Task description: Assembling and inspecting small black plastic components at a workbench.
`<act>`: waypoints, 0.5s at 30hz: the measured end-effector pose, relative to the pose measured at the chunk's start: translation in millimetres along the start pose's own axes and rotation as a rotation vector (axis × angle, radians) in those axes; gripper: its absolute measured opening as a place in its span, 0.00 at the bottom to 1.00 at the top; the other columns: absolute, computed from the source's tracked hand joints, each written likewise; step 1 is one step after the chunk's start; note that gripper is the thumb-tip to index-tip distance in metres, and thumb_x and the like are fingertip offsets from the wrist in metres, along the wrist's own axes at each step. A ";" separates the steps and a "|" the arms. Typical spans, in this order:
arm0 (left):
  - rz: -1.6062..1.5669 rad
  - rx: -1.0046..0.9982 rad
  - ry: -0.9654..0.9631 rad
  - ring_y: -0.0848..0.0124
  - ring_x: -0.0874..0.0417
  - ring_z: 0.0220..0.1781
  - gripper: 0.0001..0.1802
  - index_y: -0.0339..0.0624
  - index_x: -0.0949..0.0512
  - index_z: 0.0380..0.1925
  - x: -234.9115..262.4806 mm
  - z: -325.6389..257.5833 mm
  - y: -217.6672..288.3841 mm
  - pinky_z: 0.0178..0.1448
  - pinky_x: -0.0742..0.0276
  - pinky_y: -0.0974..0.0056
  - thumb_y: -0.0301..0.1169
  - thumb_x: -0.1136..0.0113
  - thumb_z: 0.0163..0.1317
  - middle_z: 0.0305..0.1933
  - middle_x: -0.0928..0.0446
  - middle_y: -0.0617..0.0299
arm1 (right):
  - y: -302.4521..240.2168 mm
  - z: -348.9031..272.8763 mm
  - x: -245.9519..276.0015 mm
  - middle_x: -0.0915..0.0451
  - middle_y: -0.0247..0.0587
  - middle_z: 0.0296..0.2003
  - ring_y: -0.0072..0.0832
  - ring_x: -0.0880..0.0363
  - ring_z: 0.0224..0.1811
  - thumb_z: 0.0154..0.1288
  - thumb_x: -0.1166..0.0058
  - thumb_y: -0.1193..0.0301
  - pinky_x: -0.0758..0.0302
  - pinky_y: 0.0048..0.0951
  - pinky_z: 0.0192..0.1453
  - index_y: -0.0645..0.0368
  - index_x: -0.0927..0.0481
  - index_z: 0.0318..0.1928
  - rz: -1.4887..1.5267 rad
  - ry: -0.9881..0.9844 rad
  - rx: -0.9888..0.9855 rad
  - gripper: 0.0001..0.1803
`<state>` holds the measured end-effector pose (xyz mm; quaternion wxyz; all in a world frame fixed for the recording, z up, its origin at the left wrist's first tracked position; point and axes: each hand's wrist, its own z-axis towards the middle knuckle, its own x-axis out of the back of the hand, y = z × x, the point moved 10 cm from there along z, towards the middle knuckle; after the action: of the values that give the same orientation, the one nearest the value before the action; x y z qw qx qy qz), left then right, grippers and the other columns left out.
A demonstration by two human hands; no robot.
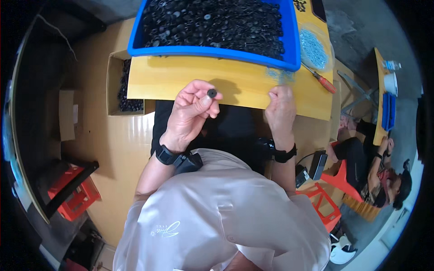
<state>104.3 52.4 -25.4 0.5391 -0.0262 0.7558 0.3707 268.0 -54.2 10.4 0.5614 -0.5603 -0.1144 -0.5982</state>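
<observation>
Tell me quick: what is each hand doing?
Left hand: closed, pinching a small black disc.
Right hand: closed at the table edge; contents cannot be told.

Matt black plastic disc point(211, 93), glossy blue plastic bin point(212, 52), smooth yellow wood tabletop point(181, 81).

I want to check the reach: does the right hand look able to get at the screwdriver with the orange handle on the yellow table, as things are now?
Probably yes. The right hand rests at the table edge, and the screwdriver lies just beyond it to the right on the bare yellow table. Nothing stands between them.
</observation>
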 end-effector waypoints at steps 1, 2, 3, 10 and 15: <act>0.002 -0.014 0.016 0.73 0.22 0.29 0.10 0.37 0.28 0.40 1.6 -1.5 2.1 0.34 0.25 0.73 0.24 0.44 0.57 0.37 0.23 0.54 | -2.6 1.1 3.1 0.30 0.46 0.28 0.44 0.30 0.31 0.52 0.52 0.81 0.32 0.37 0.35 0.61 0.30 0.29 -0.026 0.037 0.030 0.04; 0.004 -0.017 0.008 0.73 0.22 0.29 0.10 0.37 0.28 0.40 0.7 -2.2 3.3 0.34 0.25 0.73 0.24 0.44 0.57 0.37 0.23 0.54 | -1.8 1.7 0.2 0.30 0.46 0.29 0.44 0.31 0.32 0.52 0.53 0.82 0.33 0.38 0.36 0.61 0.30 0.30 -0.035 -0.007 0.000 0.05; 0.006 -0.014 -0.006 0.73 0.22 0.29 0.10 0.37 0.28 0.40 -0.5 -1.8 4.5 0.33 0.25 0.73 0.24 0.44 0.57 0.37 0.23 0.54 | -3.6 2.4 -1.5 0.30 0.46 0.29 0.44 0.31 0.32 0.52 0.53 0.82 0.33 0.38 0.36 0.61 0.30 0.30 -0.027 -0.013 0.005 0.05; -0.014 -0.045 -0.019 0.73 0.21 0.29 0.09 0.36 0.28 0.40 0.8 -3.6 6.8 0.33 0.24 0.73 0.24 0.45 0.57 0.37 0.23 0.54 | -7.6 0.9 -0.6 0.30 0.46 0.29 0.44 0.30 0.32 0.51 0.50 0.81 0.33 0.38 0.36 0.61 0.29 0.33 -0.089 0.024 0.080 0.08; -0.025 -0.039 -0.024 0.72 0.21 0.29 0.08 0.36 0.28 0.38 2.0 -6.2 8.8 0.33 0.23 0.73 0.25 0.46 0.58 0.36 0.23 0.53 | -2.6 1.5 2.8 0.29 0.47 0.29 0.44 0.29 0.33 0.50 0.50 0.81 0.32 0.38 0.36 0.61 0.29 0.35 -0.073 0.007 0.032 0.09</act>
<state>94.6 55.9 -21.6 0.5521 -0.0418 0.7415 0.3789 267.4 -53.7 14.5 0.5484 -0.5447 -0.1425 -0.6183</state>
